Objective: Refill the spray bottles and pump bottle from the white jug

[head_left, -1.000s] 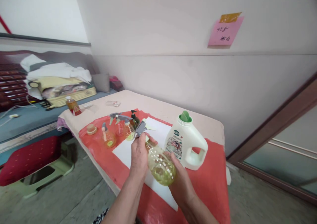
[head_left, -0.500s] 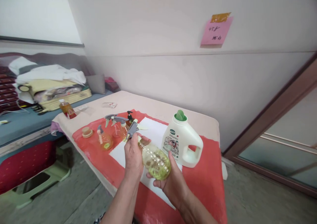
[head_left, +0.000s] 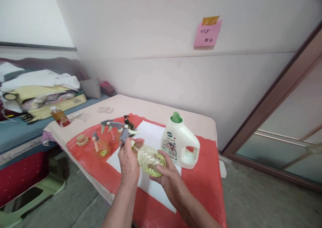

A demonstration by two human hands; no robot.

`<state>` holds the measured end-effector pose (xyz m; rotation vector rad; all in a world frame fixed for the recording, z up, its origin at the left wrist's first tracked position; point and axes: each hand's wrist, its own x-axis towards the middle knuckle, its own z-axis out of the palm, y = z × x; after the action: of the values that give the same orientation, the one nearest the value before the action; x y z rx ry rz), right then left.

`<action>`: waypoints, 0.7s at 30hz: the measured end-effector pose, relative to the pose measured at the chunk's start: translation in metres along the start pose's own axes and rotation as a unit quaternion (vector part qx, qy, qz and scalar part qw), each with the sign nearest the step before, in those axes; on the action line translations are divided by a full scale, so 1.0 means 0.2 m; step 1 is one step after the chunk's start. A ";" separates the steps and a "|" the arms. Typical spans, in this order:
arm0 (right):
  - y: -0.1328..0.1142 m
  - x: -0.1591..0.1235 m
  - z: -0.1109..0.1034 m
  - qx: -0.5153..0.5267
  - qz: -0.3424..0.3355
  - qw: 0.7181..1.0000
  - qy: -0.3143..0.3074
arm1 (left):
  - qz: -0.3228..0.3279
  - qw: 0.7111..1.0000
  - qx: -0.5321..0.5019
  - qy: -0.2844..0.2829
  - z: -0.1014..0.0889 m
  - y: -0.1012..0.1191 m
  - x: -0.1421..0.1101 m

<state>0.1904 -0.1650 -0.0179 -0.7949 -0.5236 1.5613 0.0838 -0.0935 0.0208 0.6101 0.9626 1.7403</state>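
Note:
Between my hands a clear, yellowish spray bottle is held tilted, its grey trigger head pointing up and left. My left hand is closed around its neck, just below the trigger. At the other end, the fingers and thumb of my right hand grip the bottle's base. A white jug with a green spout stands upright just beyond my right hand, on a white cloth. Left of my hands, an orange-tinted spray bottle rests on the red covering.
More trigger sprayers, a dark pump bottle and a round beige lid are on the red cover. An amber bottle lies tilted at the far left. A red stool stands beside the table.
The bottle has turned to lie more level between my hands, and my right thumb has come over its base. My head view has shifted slightly to the right.

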 end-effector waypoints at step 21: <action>-0.02 0.00 -0.07 -0.669 -0.433 0.599 0.085 | 0.175 0.961 0.196 -0.087 0.00 -0.06 -0.26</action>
<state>0.2040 -0.1668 -0.0234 -1.4207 -1.6964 -0.0993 0.1080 -0.1410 0.0128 1.2339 1.1344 1.7695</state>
